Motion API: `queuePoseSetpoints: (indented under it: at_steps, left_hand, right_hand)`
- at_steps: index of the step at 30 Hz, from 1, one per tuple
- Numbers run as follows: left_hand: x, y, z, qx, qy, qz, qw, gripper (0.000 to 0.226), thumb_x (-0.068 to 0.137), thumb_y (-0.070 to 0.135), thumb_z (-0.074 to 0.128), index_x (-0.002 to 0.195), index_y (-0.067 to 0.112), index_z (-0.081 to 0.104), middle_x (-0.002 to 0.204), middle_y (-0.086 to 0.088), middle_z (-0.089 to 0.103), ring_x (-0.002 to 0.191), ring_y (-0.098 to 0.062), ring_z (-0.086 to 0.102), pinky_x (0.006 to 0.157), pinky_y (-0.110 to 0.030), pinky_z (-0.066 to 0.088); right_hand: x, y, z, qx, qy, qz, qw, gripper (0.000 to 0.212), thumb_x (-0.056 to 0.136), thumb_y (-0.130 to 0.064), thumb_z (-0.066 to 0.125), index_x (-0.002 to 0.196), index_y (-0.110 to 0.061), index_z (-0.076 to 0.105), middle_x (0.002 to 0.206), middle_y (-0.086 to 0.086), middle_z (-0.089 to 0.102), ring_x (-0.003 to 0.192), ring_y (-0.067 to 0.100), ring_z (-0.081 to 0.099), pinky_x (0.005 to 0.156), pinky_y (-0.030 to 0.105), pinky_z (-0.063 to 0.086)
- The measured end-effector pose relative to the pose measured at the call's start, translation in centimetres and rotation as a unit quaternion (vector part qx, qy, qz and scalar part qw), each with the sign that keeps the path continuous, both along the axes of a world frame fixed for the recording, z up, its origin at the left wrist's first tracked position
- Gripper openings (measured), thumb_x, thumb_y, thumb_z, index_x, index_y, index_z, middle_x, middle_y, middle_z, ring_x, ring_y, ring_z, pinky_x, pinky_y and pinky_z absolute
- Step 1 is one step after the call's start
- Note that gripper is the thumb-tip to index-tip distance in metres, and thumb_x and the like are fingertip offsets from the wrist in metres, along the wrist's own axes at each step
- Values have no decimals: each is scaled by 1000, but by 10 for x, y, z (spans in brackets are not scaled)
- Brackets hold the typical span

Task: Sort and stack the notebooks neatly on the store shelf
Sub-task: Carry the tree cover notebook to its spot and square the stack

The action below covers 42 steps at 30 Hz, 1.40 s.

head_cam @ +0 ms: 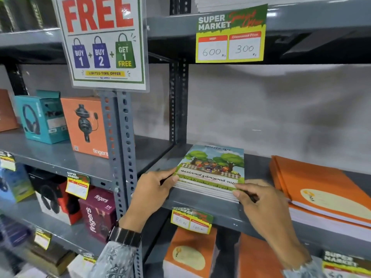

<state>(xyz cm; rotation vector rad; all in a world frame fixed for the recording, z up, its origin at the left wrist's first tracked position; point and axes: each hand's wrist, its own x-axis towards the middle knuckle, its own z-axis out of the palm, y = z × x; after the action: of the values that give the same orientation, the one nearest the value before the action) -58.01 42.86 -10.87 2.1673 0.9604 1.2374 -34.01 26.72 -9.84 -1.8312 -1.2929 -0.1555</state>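
A small stack of notebooks [212, 165] with a green cover showing trees and children lies flat on the grey metal shelf [200, 207]. My left hand [152, 191] grips the stack's near left corner, thumb on the cover. At the near right corner my right hand [261, 201] holds the stack's edge, fingers on the cover and page side. To the right on the same shelf lies a pile of orange notebooks [321, 189], tilted and spread unevenly.
More orange notebooks [190, 255] stand on the shelf below. A perforated upright post [120, 149] divides this bay from headphone boxes [42, 119] at left. Price tags [190, 219] hang on shelf edges; a FREE offer sign [102, 41] hangs above. The shelf behind the stack is bare.
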Motion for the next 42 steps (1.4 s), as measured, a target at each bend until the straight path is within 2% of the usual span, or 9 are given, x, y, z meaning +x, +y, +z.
queuePoseSetpoints:
  at_steps: [4, 11, 15, 23, 27, 30, 36, 39, 42]
  left_hand:
    - [1, 0, -6, -15, -36, 17, 999, 30, 91, 25, 76, 120, 24, 77, 122, 12, 76, 106, 27, 58, 102, -6, 45]
    - [3, -3, -3, -49, -78, 44, 995, 27, 87, 24, 81, 113, 23, 80, 107, 21, 76, 103, 15, 66, 94, -14, 55]
    - [2, -6, -2, -53, -82, 36, 995, 27, 87, 22, 80, 114, 24, 80, 97, 30, 72, 96, 16, 68, 84, -8, 54]
    - [4, -4, -3, -64, -110, 42, 991, 26, 86, 22, 81, 111, 21, 82, 105, 14, 79, 96, 10, 70, 85, -14, 58]
    - [4, -5, -4, -61, -107, 47, 991, 25, 86, 23, 81, 111, 21, 82, 102, 17, 79, 95, 13, 69, 82, -11, 57]
    - [4, -4, -5, -59, -105, 51, 991, 25, 85, 24, 81, 110, 20, 82, 100, 17, 78, 94, 14, 69, 80, -9, 56]
    - [5, -4, -6, -60, -95, 66, 991, 24, 86, 25, 81, 110, 22, 82, 100, 17, 78, 96, 10, 69, 83, -18, 59]
    - [6, -5, -6, -61, -92, 70, 991, 22, 86, 24, 81, 108, 24, 82, 96, 24, 75, 96, 9, 70, 80, -15, 58]
    - [6, -6, -6, -60, -82, 80, 992, 22, 87, 26, 80, 108, 26, 82, 97, 24, 76, 92, 4, 73, 82, -27, 62]
  right_hand:
    - [1, 1, 0, -1, -5, 14, 1000, 21, 87, -33, 76, 106, -27, 83, 114, -13, 71, 102, 4, 63, 80, 4, 36]
    - [-5, -4, -3, 2, -20, 0, 1000, 26, 88, -33, 75, 113, -27, 81, 123, -9, 73, 103, 6, 65, 80, 3, 36]
    - [-9, -7, -4, 20, -3, -20, 1000, 27, 84, -33, 80, 109, -23, 82, 114, -8, 78, 93, 5, 67, 79, 3, 38]
    - [-12, -6, -4, 24, 3, -29, 999, 26, 84, -33, 79, 108, -23, 82, 109, -8, 80, 95, 7, 71, 86, 21, 55]
    - [-10, -6, -5, 19, -18, -29, 999, 25, 85, -31, 79, 108, -22, 82, 110, -8, 79, 93, 6, 71, 80, 8, 46]
    - [-11, -5, -7, 13, -27, -33, 999, 25, 87, -32, 77, 109, -22, 82, 111, -8, 79, 95, 7, 72, 84, 17, 52]
    - [-12, -6, -10, 1, -40, -44, 998, 28, 90, -35, 73, 114, -23, 80, 113, -9, 79, 98, 8, 73, 78, 4, 36]
    - [-12, -7, -10, 0, -41, -40, 998, 28, 90, -35, 73, 114, -23, 80, 112, -9, 79, 95, 8, 74, 80, 10, 46]
    - [-13, -8, -9, 2, -40, -35, 999, 30, 90, -38, 73, 115, -24, 79, 109, -11, 79, 92, 6, 74, 77, 10, 47]
